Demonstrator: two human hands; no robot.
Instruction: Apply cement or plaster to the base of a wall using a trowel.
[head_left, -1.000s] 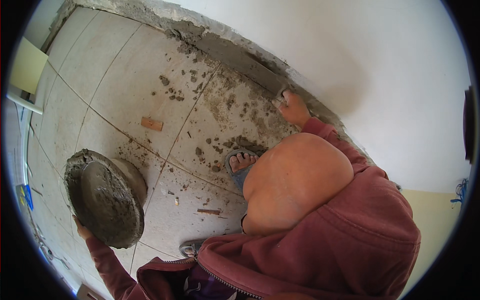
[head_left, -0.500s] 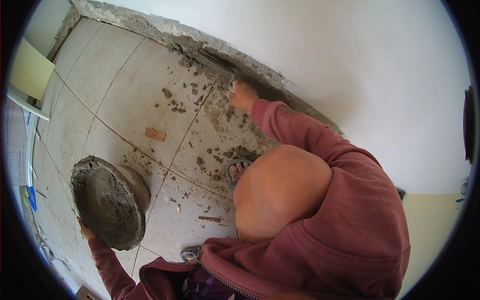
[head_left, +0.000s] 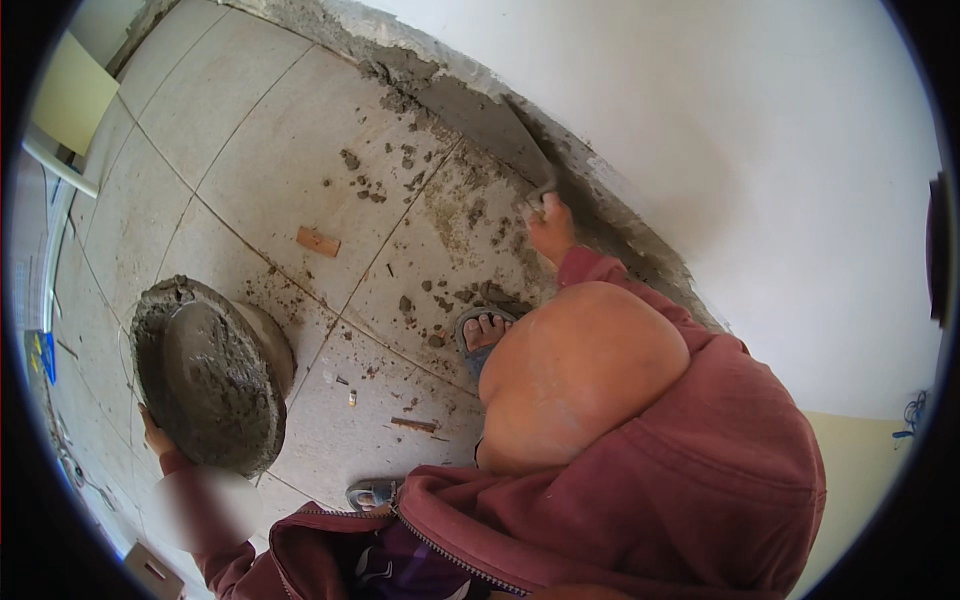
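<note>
My right hand (head_left: 548, 225) grips the handle of a steel trowel (head_left: 496, 132), whose blade lies along the wet grey mortar (head_left: 408, 75) at the foot of the white wall (head_left: 740, 120). Fallen lumps of mortar are scattered on the tiles beside it. My left hand (head_left: 154, 432) is closed on the outer edge of a round tub (head_left: 262, 408) at my left. The tub is tilted toward me and crusted with mortar, with a wet mass inside. My bare knee (head_left: 585, 360) is between my right hand and my body.
Tiled floor (head_left: 230, 130) runs along the wall. A small wood piece (head_left: 318, 240), a thin wood strip (head_left: 414, 423) and small debris lie on it. My sandalled foot (head_left: 483, 332) is near the mortar lumps. A pale yellow panel (head_left: 70, 90) and blue object (head_left: 42, 355) are at the far left.
My right hand with the trowel moved farther along the wall, away from me, then came back toward me to the right. My left hand stays on the tub.
</note>
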